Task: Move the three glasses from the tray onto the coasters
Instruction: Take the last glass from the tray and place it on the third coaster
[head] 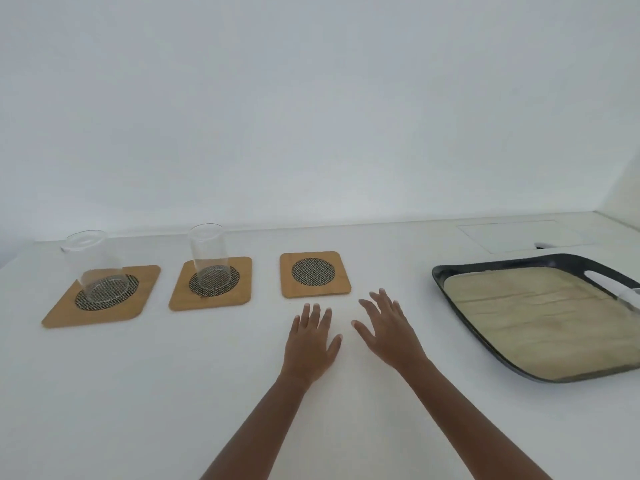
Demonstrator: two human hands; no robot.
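White table (138,393) against a plain wall. Two glasses stood on coasters: left glass (95,268) on left coaster (62,313), middle glass (209,258) on middle coaster (180,296). Right coaster (315,273) was bare. Tray (446,292) showed no third glass; likely out of view. Left hand (310,344) and right hand (389,330) hovered flat, fingers spread, empty, probably between moves.

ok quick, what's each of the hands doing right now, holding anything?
Left hand: open, flat over the table, holding nothing.
Right hand: open, fingers spread, holding nothing.
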